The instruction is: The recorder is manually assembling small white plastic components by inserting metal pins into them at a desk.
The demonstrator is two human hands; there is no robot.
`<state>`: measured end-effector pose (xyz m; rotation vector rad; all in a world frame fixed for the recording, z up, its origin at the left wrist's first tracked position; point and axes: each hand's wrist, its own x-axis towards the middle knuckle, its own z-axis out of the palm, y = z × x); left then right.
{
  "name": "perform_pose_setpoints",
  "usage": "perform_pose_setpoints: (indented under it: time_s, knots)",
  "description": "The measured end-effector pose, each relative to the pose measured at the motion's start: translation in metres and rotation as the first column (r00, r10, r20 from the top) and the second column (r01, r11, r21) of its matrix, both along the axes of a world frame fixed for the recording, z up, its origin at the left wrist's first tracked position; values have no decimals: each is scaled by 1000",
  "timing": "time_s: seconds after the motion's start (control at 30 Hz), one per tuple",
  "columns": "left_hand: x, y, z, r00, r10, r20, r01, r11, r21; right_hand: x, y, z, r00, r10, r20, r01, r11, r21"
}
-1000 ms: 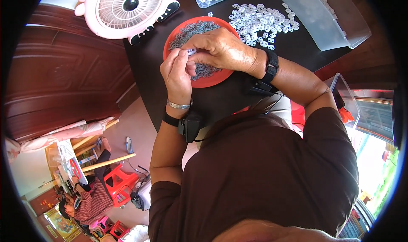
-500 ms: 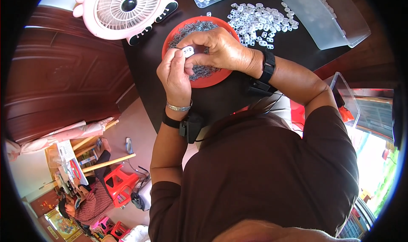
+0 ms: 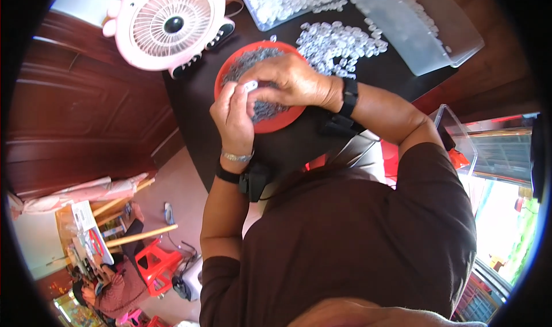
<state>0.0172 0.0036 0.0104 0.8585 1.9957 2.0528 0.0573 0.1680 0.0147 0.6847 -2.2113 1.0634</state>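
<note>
pinching a small white piece [image 3: 250, 86] between them, the left hand [image 3: 233, 117] and right hand [image 3: 290, 80] hover over a red bowl [image 3: 270, 123] of grey bits [image 3: 253, 60] on the dark tabletop [image 3: 195, 103], fingers clamped together.

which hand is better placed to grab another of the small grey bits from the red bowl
Right. The right hand is spread over the grey pieces in the red bowl, while the left hand pinches a small white piece.

A small home workshop: a dark desk [image 3: 287, 149] carries a red bowl [image 3: 276, 120] of metal parts, heaped white plastic pieces [image 3: 339, 42] at 12 o'clock, and a pink fan [image 3: 167, 25] at 11.
</note>
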Motion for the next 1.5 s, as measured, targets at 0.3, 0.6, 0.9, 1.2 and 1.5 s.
perform_pose_setpoints:
  time_s: [0.3,0.6,0.9,1.2,1.5]
  knots:
    - [-2,-2,-6,997,-10,74,8,1000,26,1,1,3,999,7,-53,-4,999,53]
    - [-4,-2,-5,998,0,66,0,1000,3,0,0,4,997,-17,-80,23,996,82]
    - [-10,-7,-5,999,11,42,-14,997,73,29,19,72,859,-412,-305,420,906,-41]
    - [-12,-8,2,1000,-1,6,0,991,136,65,121,158,86,-680,-728,979,192,-64]
    - [-21,-10,-6,997,72,14,-73,991,110,-24,99,34,893,-442,87,350,802,483]
